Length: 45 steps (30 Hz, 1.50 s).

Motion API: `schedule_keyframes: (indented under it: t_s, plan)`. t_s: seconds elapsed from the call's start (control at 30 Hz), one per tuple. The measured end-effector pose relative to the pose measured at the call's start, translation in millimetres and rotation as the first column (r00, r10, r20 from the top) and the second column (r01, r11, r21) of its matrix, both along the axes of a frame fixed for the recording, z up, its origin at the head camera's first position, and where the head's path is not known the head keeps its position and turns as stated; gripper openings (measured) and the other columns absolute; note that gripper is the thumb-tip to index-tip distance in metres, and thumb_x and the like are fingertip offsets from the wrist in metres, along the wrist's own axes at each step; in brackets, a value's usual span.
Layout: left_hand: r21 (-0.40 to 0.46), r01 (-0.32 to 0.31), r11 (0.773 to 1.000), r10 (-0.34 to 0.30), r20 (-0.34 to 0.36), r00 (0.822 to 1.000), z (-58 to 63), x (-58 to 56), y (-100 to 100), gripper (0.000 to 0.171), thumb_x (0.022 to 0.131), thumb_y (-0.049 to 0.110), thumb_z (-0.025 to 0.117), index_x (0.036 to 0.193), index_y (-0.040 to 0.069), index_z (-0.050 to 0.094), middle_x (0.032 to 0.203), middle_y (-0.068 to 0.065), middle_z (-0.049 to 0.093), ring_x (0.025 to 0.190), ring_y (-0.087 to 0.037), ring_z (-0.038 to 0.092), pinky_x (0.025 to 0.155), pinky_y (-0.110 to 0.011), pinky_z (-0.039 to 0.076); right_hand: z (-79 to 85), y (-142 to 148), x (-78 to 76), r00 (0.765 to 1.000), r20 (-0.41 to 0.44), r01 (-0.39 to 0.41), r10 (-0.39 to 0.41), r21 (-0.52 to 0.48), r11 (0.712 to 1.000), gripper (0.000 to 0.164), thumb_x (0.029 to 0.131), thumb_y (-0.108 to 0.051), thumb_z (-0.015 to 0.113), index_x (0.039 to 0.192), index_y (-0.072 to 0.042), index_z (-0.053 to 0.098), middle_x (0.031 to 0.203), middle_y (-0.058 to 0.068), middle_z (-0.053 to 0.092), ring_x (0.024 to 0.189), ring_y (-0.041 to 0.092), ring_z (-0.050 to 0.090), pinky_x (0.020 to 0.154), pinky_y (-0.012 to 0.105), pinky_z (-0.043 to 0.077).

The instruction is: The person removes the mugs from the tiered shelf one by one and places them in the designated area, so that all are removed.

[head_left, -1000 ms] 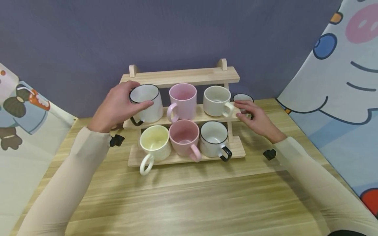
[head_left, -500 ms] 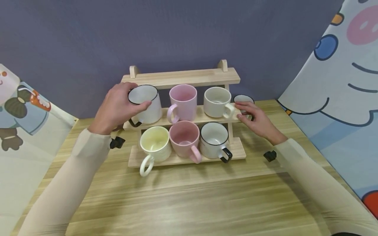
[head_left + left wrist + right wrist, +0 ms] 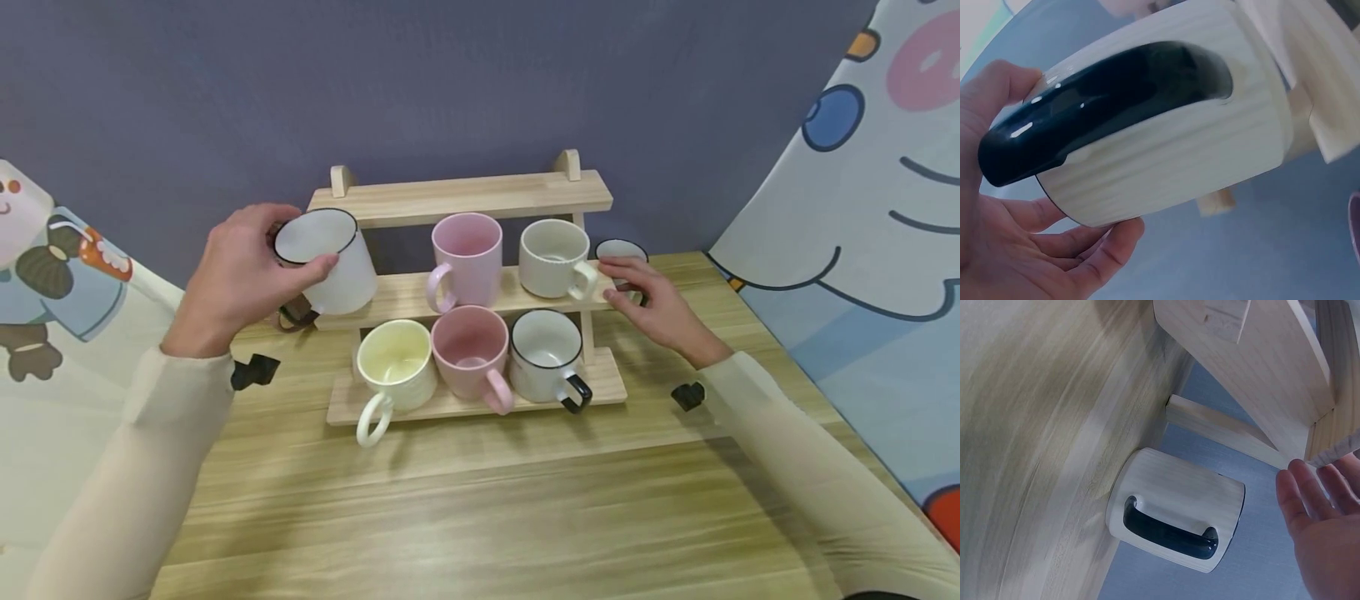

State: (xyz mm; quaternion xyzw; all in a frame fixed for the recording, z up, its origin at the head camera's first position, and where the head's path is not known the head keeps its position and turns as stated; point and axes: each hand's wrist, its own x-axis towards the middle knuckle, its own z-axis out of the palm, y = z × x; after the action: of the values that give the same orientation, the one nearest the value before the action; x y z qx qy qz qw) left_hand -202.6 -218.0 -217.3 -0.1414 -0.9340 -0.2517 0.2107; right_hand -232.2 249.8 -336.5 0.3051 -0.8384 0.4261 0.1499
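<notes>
My left hand point(image 3: 240, 275) grips a white mug point(image 3: 341, 279) with a black rim, thumb across the near side and fingers at the far side. The mug leans at the left end of the wooden rack's middle shelf point(image 3: 401, 292). Its black handle point(image 3: 1116, 103) shows in the left wrist view. With extended fingers, my right hand point(image 3: 652, 304) touches the right end of that shelf and holds nothing. Just behind those fingers stands another white mug point(image 3: 1172, 506) with a black handle, on the table beside the rack.
A lilac mug point(image 3: 468, 262) and a cream mug point(image 3: 551, 262) share the middle shelf. Below are a yellow mug point(image 3: 397, 367), a pink mug point(image 3: 465, 358) and a black-rimmed mug point(image 3: 543, 350). A dark brown object point(image 3: 298, 312) is partly hidden at the left. A wall point(image 3: 465, 92) rises behind.
My left hand has moved left with the white mug, which now leans and sits farther from the lilac mug. The right hand has stayed at the shelf's end.
</notes>
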Motion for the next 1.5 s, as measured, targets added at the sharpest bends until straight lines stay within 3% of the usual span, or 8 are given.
schedule_keyframes:
  t_s: [0.27, 0.57, 0.83, 1.0, 1.27, 1.5]
  plan:
    - [-0.006, -0.107, 0.994, 0.107, -0.004, 0.994, 5.4, 22.0, -31.4, 0.058, 0.074, 0.039, 0.077, 0.113, 0.002, 0.057, 0.097, -0.014, 0.060, 0.081, -0.021, 0.048, 0.064, -0.026, 0.034, -0.8, 0.0, -0.5, 1.000, -0.002, 0.000, 0.000, -0.003, 1.000, 0.036, 0.088, 0.009, 0.059, 0.123, 0.013, 0.054, 0.132, 0.026, 0.046, 0.111, 0.038, 0.048, 0.085, 0.028, 0.045]
    - [-0.082, -0.177, 0.981, 0.186, 0.129, 0.974, -12.9, 35.8, -66.0, 0.065, 0.076, 0.046, 0.075, 0.114, 0.000, 0.050, 0.098, -0.020, 0.058, 0.083, -0.029, 0.053, 0.058, -0.028, 0.037, -2.0, 1.2, -2.3, 1.000, 0.003, 0.000, 0.000, -0.006, 1.000, 0.036, 0.088, 0.008, 0.059, 0.124, 0.013, 0.053, 0.132, 0.026, 0.046, 0.112, 0.038, 0.047, 0.085, 0.013, 0.040]
    - [-0.115, -0.194, 0.974, 0.214, 0.202, 0.956, -48.9, 29.6, -89.9, 0.070, 0.075, 0.050, 0.074, 0.111, -0.002, 0.043, 0.093, -0.024, 0.057, 0.077, -0.033, 0.054, 0.050, -0.035, 0.040, -1.3, 0.5, -1.5, 1.000, 0.008, 0.002, -0.002, 0.000, 1.000, 0.037, 0.088, 0.008, 0.059, 0.124, 0.014, 0.053, 0.132, 0.026, 0.046, 0.111, 0.038, 0.048, 0.084, 0.014, 0.041]
    - [-0.128, -0.177, 0.976, 0.205, 0.253, 0.945, -68.8, 23.2, -95.4, 0.071, 0.075, 0.052, 0.073, 0.111, -0.001, 0.043, 0.095, -0.025, 0.056, 0.078, -0.034, 0.054, 0.053, -0.037, 0.041, 0.4, -1.3, -0.1, 1.000, 0.023, 0.011, -0.011, 0.006, 1.000, 0.037, 0.089, 0.007, 0.058, 0.125, 0.013, 0.053, 0.133, 0.025, 0.046, 0.108, 0.036, 0.049, 0.083, 0.015, 0.042]
    - [-0.146, -0.113, 0.983, 0.147, 0.245, 0.958, -97.4, 10.8, -93.7, 0.065, 0.076, 0.048, 0.075, 0.106, -0.001, 0.045, 0.092, -0.020, 0.055, 0.073, -0.031, 0.051, 0.058, -0.038, 0.037, 1.4, -1.9, 0.2, 0.999, 0.034, 0.014, -0.015, 0.010, 1.000, 0.037, 0.089, 0.007, 0.058, 0.126, 0.013, 0.052, 0.133, 0.025, 0.045, 0.108, 0.036, 0.049, 0.083, 0.015, 0.042]
    - [-0.146, -0.084, 0.986, 0.117, 0.229, 0.966, -111.2, 1.2, -90.6, 0.063, 0.075, 0.046, 0.075, 0.106, -0.001, 0.047, 0.087, -0.019, 0.055, 0.072, -0.031, 0.050, 0.059, -0.038, 0.036, 2.2, -2.5, 1.1, 0.999, 0.033, 0.021, -0.022, 0.016, 1.000, 0.037, 0.090, 0.006, 0.058, 0.125, 0.012, 0.052, 0.133, 0.025, 0.045, 0.109, 0.036, 0.049, 0.083, 0.016, 0.042]
